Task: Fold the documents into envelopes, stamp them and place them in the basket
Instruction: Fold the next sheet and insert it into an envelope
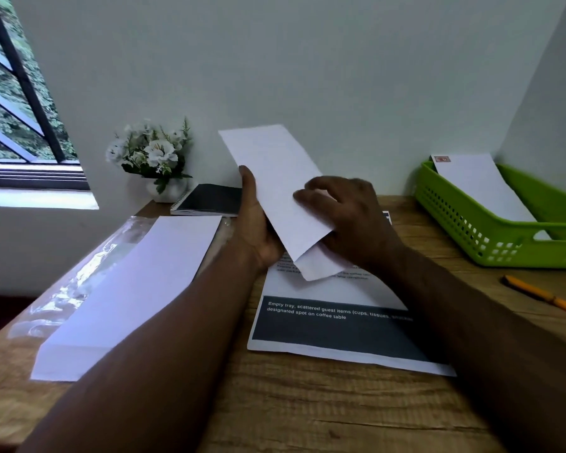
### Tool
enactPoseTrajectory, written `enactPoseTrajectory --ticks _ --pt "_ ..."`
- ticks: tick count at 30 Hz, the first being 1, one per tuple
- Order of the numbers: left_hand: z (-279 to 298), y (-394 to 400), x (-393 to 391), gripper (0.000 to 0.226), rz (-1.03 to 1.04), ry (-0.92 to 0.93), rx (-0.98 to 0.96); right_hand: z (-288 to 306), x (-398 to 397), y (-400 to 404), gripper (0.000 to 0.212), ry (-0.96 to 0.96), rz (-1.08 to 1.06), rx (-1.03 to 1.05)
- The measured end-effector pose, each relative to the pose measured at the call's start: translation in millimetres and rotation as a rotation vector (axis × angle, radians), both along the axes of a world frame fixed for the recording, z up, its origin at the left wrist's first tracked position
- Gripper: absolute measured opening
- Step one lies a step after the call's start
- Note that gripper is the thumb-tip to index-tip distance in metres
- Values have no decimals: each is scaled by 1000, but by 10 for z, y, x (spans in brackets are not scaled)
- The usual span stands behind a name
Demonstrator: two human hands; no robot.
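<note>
My left hand (258, 223) holds a long white envelope (275, 178) by its left edge, tilted up above the desk. My right hand (350, 217) grips the envelope's lower end, fingers over its front, where a folded white paper (321, 264) sticks out of the opening. Under my hands lies a printed document (334, 325) with a dark band of white text. A green perforated basket (464, 220) stands at the right with one stamped envelope (481, 184) in it. A stack of blank envelopes (138, 289) in clear wrap lies at the left.
A wooden desk (307, 410) carries everything, against a white wall. White flowers in a pot (154, 158) and a black spiral notebook (209, 199) sit at the back left. An orange pencil (543, 295) lies at the right, below the basket. A window is at far left.
</note>
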State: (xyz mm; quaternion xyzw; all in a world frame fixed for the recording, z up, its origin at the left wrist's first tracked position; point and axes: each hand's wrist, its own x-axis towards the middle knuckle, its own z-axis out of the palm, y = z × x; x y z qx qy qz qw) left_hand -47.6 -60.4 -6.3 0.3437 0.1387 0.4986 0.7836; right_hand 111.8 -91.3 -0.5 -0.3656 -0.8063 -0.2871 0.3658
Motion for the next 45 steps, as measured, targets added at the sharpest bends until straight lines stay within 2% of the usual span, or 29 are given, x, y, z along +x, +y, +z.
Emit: enactPoseTrajectory --ticks 3,6,8,9,11,13,15,18,20,22,24,26,28,30,32,36,39,44,45 --pt "47 53 -1 81 77 71 -15 40 69 -32 43 -136 -92 29" --pt "66 71 10 73 167 163 -34 79 95 -39 34 -53 -105 -49" --pt "54 40 49 66 233 320 -4 98 139 -73 29 9 -215 -82" --pt "33 25 68 62 311 464 47 97 171 -88 37 27 -290 -122" --pt "-22 7 97 62 566 771 226 60 241 -63 43 29 -413 -180" --pt "-17 -34 125 54 682 892 417 24 291 -6 29 23 -499 -178" --pt "20 -97 125 50 699 947 599 29 309 20 22 46 -521 -161" --pt "10 -127 81 68 566 1132 997 48 283 2 43 29 -536 -142" --pt "-28 -135 73 79 478 1320 1171 17 244 12 40 -17 -570 -124" --pt "-53 -135 81 82 637 1396 1236 -25 213 17 36 -44 -604 -132" --pt "-50 -129 74 66 762 1283 1231 -32 191 15 34 -67 -588 -145" --pt "-56 -95 53 43 692 1149 1174 -10 175 20 33 -87 -526 -174" --pt "-76 -65 32 28 609 1139 1148 30 190 12 36 -131 -429 -304" --pt "-95 -49 3 20 502 1212 1114 88 228 -37 33 -223 -315 -551" --pt "-87 -41 -48 23 396 1352 1029 163 238 -119 37 -283 -270 -765" --pt "-35 -22 -113 41 261 1624 970 193 235 -183 62 -187 -239 -1105" --pt "32 -47 -119 48 218 1682 949 171 241 -153 62 -209 -218 -1133" --pt "104 -143 -120 14 193 1545 886 140 255 -135 35 -122 -150 -1101" --pt "107 -157 -119 15 170 1525 877 129 258 -134 30 -93 -136 -1085"
